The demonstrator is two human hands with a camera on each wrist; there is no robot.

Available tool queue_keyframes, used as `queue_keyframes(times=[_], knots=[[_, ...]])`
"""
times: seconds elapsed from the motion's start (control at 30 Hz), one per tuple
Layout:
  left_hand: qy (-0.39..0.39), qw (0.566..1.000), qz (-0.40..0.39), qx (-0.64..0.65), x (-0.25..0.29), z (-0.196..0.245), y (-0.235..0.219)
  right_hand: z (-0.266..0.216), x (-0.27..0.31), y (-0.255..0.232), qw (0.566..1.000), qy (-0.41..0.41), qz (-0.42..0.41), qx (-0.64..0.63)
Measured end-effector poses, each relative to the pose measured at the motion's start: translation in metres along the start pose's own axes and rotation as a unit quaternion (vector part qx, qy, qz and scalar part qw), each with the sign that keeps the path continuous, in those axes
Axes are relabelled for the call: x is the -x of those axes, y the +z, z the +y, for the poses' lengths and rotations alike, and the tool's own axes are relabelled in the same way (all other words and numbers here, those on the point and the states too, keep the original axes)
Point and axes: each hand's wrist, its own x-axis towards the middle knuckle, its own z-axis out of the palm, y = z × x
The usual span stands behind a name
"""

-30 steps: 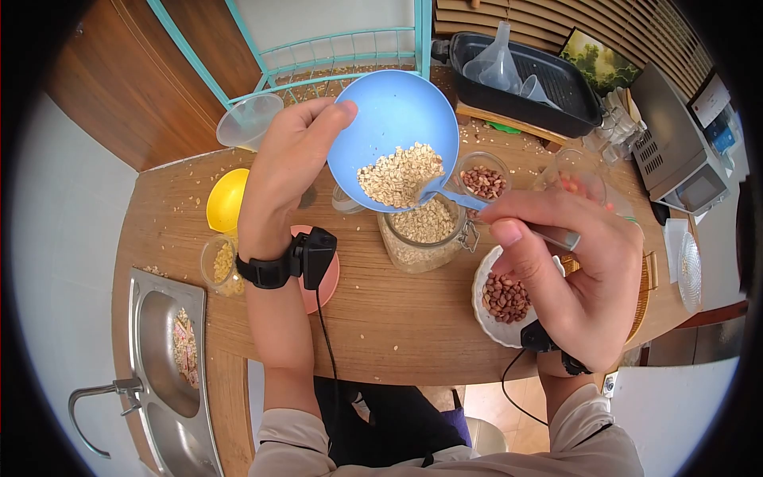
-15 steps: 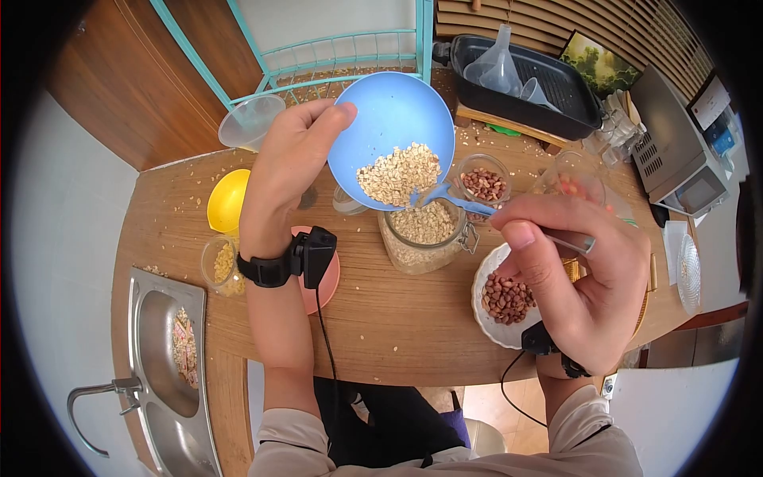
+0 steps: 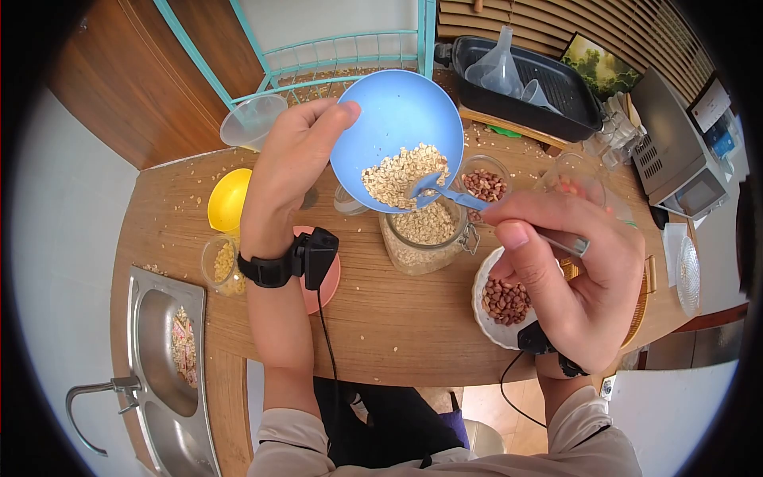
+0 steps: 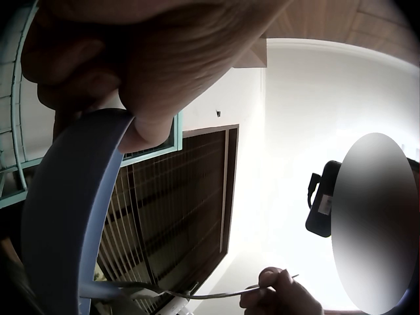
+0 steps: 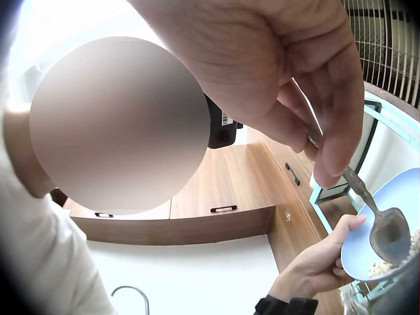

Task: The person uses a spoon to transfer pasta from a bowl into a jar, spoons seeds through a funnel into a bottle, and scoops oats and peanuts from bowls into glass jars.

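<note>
My left hand holds a blue bowl by its rim, thumb inside, tilted over an open glass jar. Rolled oats lie gathered at the bowl's lower edge, and more oats fill the jar below. Between thumb and fingers, my right hand pinches the handle of a metal spoon, whose head dips into the bowl at the oats. The right wrist view shows the back of the spoon against the bowl. From the left wrist, the bowl appears edge-on.
Around the jar stand a white dish of nuts, a glass of nuts, a pink bowl, a yellow bowl and a glass of yellow bits. A sink lies left; a black pan with funnels stands behind.
The spoon head first drew down toward the bowl's lower rim, then moved back up and right into the oats. The blue bowl shifted slightly left, then right; the left hand kept its hold.
</note>
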Motion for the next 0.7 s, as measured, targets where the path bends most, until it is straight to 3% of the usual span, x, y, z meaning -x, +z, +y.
queue_keyframes(times=[0.17,0.27,0.4,0.47,0.6,0.7], knots=[[0.003,1.000,0.005,0.025,0.0020,0.0030,0.0024,-0.0003,-0.0018,-0.0011,0.998,-0.043,-0.039,0.038],[0.004,1.000,0.006,0.028,0.0016,0.0031,0.0020,-0.0006,0.0033,0.0029,0.999,0.021,-0.027,-0.002],[0.004,1.000,0.004,0.026,0.0002,0.0008,-0.0005,-0.0008,0.0036,-0.0005,1.000,0.015,-0.026,0.010],[0.000,1.000,0.006,0.030,0.0006,0.0010,-0.0008,-0.0007,0.0016,-0.0020,0.999,-0.025,-0.031,0.036],[-0.005,0.999,0.010,0.030,0.0022,0.0040,0.0001,0.0000,0.0032,0.0004,1.000,0.005,-0.006,0.007],[0.007,1.000,0.012,0.016,0.0012,0.0023,0.0014,0.0016,0.0021,-0.0017,0.999,-0.033,-0.015,0.033]])
